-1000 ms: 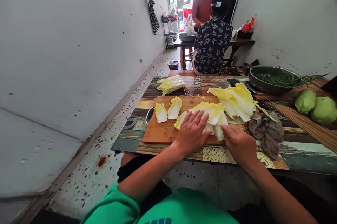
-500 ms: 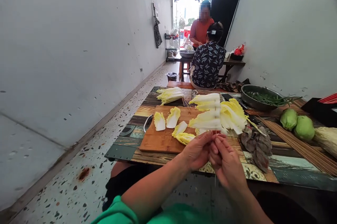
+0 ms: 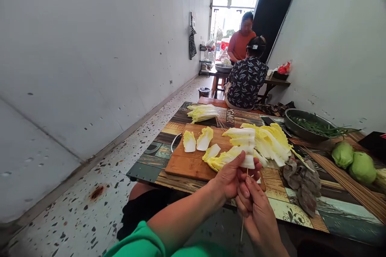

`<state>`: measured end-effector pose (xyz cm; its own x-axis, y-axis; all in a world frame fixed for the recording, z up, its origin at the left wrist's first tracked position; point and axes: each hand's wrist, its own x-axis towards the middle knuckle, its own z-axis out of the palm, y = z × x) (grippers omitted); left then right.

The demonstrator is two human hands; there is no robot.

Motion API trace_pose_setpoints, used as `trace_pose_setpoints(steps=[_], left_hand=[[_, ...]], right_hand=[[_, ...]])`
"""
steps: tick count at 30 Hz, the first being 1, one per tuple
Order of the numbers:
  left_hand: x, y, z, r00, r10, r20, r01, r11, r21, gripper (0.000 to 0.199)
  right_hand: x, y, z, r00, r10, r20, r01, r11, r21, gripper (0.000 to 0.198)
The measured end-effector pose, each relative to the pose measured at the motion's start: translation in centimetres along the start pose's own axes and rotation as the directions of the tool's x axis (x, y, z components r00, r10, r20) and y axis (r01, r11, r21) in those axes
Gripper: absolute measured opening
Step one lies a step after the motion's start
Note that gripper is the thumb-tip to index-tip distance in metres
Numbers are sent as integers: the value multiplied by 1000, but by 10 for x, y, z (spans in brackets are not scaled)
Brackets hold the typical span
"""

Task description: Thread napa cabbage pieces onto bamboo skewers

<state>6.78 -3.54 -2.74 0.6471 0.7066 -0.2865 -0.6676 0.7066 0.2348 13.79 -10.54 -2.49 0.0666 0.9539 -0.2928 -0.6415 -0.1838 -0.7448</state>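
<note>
A thin wooden skewer (image 3: 242, 225) runs up through a stack of yellow and white napa cabbage leaves (image 3: 241, 139) above my hands. My right hand (image 3: 256, 204) pinches the skewer below the leaves. At the lowest leaf, my left hand (image 3: 230, 176) has its thumb pressed on the white stem end, with the fingers curled behind. Loose cabbage leaves (image 3: 205, 138) lie on the wooden cutting board (image 3: 183, 162) beyond my left hand. More cabbage leaves (image 3: 274, 140) are heaped to the right of the skewered ones.
Skewered cabbage (image 3: 203, 113) lies at the table's far left. On the right are a grey cloth (image 3: 303, 182), bare skewers (image 3: 340, 176), green round vegetables (image 3: 363, 167) and a metal bowl (image 3: 310, 124) of greens. Two people (image 3: 247, 76) are at another table beyond.
My left hand has moved up onto the lowest leaf's stem end. Both hands are slightly lower in view, with more skewer showing below. The camera view has shifted.
</note>
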Motion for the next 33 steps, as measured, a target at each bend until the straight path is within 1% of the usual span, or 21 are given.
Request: trace_pose_setpoints(steps=[3,5,11,14,16,18,19,20,21,22,23,24,25,26,27,28,29,30,31,32,33], left_hand=[[-2,-4,0,997,73,-13,-72,994,81,24],[-3,-7,1,995,99,-15,-97,990,107,24],[-6,-14,5,995,91,-41,-84,985,151,20],[-6,-16,6,995,100,-18,-94,976,196,25],[-7,-18,4,994,97,42,-104,968,229,35],[-13,-19,0,994,41,98,-73,933,353,47],[-19,-18,-2,993,15,121,-71,876,477,51],[-27,-16,-4,990,-5,140,-85,772,630,52],[-36,-14,-5,986,11,166,-138,611,779,49],[-47,-9,-5,975,29,222,-216,382,898,46],[-59,-3,-3,958,58,280,-285,136,949,43],[-71,4,1,930,111,350,-341,-96,935,36],[-83,13,7,877,160,453,-390,-314,865,30],[-94,22,16,785,180,593,-441,-510,738,25],[-105,31,26,677,144,722,-458,-686,566,24],[-114,39,37,556,95,826,-420,-825,378,22],[-121,47,48,443,17,896,-361,-912,196,23],[-127,53,59,386,-66,920,-304,-951,59,28],[-131,57,68,373,-121,920,-255,-967,-24,32],[-134,60,75,409,-148,900,-227,-972,-56,35],[-136,61,80,479,-151,865,-218,-975,-49,38]], right_hand=[[0,0,-2,1000,-1,-9,1,1000,-1,43],[-1,-1,-2,1000,-6,-16,6,1000,-11,43],[0,-6,-2,997,-44,-57,42,999,-27,47],[0,-8,-2,996,-52,-69,50,998,-38,48],[0,-10,-3,996,-57,-68,54,997,-50,47],[-1,-13,-4,995,-72,-68,68,995,-67,46],[-2,-15,-5,994,-84,-71,79,994,-79,46],[-2,-17,-7,993,-97,-73,90,992,-92,45],[-2,-20,-10,991,-107,-74,99,989,-107,45],[-3,-23,-13,991,-112,-74,103,988,-118,45],[-3,-27,-17,991,-111,-68,101,985,-136,46],[-3,-32,-22,992,-111,-53,100,981,-169,45],[-3,-38,-27,994,-109,-26,101,970,-222,45],[-4,-45,-31,994,-106,12,105,948,-301,45],[-5,-54,-35,993,-103,66,121,907,-404,44],[-7,-63,-38,987,-88,135,146,839,-524,44],[-11,-73,-38,976,-68,207,187,745,-640,43],[-15,-82,-37,958,-45,283,247,631,-736,43],[-20,-91,-35,937,-17,348,308,507,-805,42],[-26,-99,-30,915,6,404,369,392,-843,40],[-32,-105,-25,893,36,450,420,296,-858,38]])
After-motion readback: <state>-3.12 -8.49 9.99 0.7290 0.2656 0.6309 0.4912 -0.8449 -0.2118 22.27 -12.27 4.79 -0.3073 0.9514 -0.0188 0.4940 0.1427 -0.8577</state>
